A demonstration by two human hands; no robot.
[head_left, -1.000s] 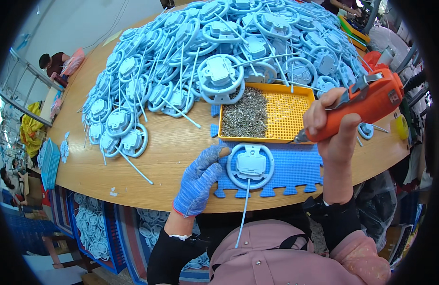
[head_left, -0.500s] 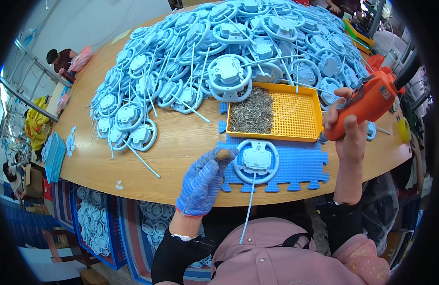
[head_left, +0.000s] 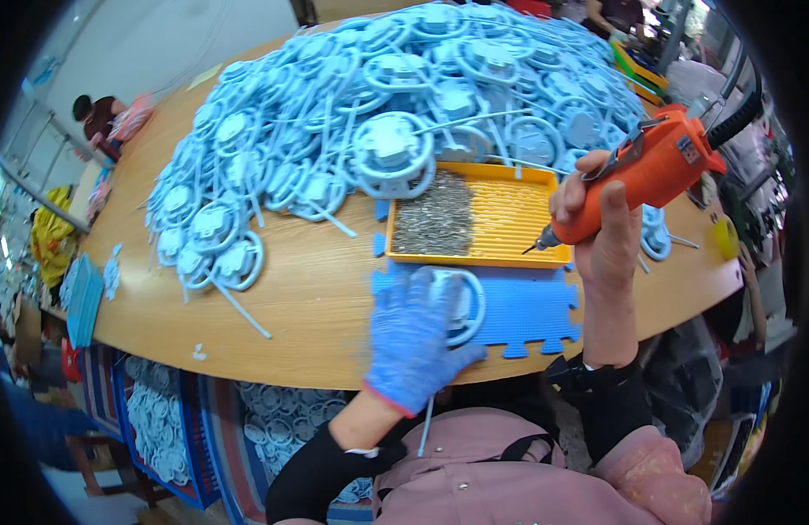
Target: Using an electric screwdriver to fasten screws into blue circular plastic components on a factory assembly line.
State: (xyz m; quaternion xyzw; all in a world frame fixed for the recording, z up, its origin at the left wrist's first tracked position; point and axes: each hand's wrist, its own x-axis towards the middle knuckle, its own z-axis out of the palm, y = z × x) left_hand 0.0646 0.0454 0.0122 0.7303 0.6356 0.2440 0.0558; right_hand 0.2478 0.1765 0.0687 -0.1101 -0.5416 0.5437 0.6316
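Note:
My right hand (head_left: 607,229) is closed around an orange electric screwdriver (head_left: 636,179), its thin bit pointing down-left over the right part of a yellow tray (head_left: 518,261). My left hand (head_left: 413,337), in a blue knitted glove, lies over a light-blue ring-shaped plastic part (head_left: 481,306). Its fingers are stretched out and the thumb stands apart, though motion blurs them. The glove hides the part's left side; a thin stem (head_left: 426,427) sticks out below toward me. Under the part is a blue foam mat (head_left: 531,306). Many small metal screws (head_left: 435,214) fill the tray's left half.
Behind the tray rises a big heap of similar light-blue parts (head_left: 334,105). A yellow tape roll (head_left: 726,238) sits at the right table edge, a turquoise basket (head_left: 85,302) at the left. Crates of parts (head_left: 160,420) stand below. Other people (head_left: 98,118) sit farther off.
My left hand has gone from a pinch beside the part to lying outstretched over it. The screwdriver has shifted left, its bit now over the tray. The whole view has shifted slightly.

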